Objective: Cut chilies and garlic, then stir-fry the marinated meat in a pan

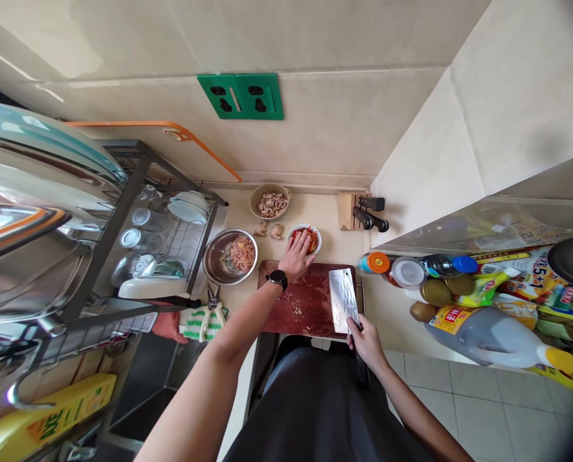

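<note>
Left hand (296, 256) is out over the small bowl (304, 239) at the far edge of the board (305, 301). Fingers cover the near half of the bowl, so can't tell if they're pinching anything or just resting. Black watch (278, 279) on that wrist. Right hand (366, 343) is clenched round the cleaver (344, 300) at the board's right edge. The handle is buried in the fist and the blade lies flat, pointing far. Small pale bits on the board are too tiny to ID.

Writing: "5+1" reads on a packet (539, 269) far right. The red-yellow label on the big bottle (488, 340) lying on its side is too blurred. Same w/ the yellow box (50, 417) near left, cut off by the frame.

Containers: small bowl holds red and orange pieces. Steel bowl (231, 256), left of the board, has pinkish minced stuff. Tan bowl (270, 202) by the far wall holds pale chunks, w/ two more chunks (268, 230) loose on the tabletop (324, 215) just near of it. Knife block (358, 213) at far right has black handles sticking out. Dish rack (161, 237) on the left has cups and bowls, partly hidden behind its bars.
</note>
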`<state>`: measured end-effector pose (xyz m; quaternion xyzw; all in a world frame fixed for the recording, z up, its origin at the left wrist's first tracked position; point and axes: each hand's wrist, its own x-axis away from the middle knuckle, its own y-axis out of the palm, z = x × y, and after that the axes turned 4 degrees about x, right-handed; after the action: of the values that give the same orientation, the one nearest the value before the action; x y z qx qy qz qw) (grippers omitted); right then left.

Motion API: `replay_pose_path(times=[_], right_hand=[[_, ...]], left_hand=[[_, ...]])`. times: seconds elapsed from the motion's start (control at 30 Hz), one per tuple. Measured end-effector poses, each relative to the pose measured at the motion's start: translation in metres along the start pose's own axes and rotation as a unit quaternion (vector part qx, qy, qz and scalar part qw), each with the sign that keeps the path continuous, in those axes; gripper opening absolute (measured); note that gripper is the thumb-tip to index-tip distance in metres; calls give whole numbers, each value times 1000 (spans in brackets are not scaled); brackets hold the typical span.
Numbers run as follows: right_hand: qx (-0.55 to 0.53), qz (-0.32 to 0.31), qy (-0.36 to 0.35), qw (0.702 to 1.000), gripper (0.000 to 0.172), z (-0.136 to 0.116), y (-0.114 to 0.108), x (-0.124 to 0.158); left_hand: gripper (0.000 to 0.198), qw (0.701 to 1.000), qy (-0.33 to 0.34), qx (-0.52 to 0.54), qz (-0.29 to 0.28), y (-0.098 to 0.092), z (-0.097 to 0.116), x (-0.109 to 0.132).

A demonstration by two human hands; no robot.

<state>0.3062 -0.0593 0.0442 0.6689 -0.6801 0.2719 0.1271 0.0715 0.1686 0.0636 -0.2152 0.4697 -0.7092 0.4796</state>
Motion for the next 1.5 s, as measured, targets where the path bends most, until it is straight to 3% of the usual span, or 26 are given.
replay_pose_path(times=[0.13,0.3,0.43,0.53,0.67,0.87,1.03,1.13,1.3,1.43,1.5], right_hand=[[38,13,-12,999,52,7,-23,-5],[76,13,-16,997,51,28,-46,-20],[103,-10,-17,994,51,29,-26,-31],[115,-43,-35,992,53,17,7,-35],[142,-54,-52,987,53,6,35,-39],[183,-107,-89,973,44,3,42,-45],[228,-181,-147,946,40,-13,57,-51],[232,-185,-146,944,43,-22,48,-60],[285,-149,-154,934,44,-38,7,-90],[376,-144,-192,895,46,-61,-10,-111],[444,-127,-250,851,43,-75,-10,-114]], left_hand=[[60,997,-37,3,71,-17,11,38],[62,977,-186,-35,96,-16,17,145],[71,955,-280,-36,87,2,29,226],[80,942,-323,-32,88,16,42,257],[92,941,-318,-42,107,31,54,264],[105,943,-309,-64,102,42,60,258],[120,944,-309,-81,85,50,67,253],[126,943,-310,-90,73,56,71,245],[125,944,-312,-76,77,64,76,233],[129,939,-323,-73,90,63,78,239],[130,935,-334,-75,98,61,78,246]])
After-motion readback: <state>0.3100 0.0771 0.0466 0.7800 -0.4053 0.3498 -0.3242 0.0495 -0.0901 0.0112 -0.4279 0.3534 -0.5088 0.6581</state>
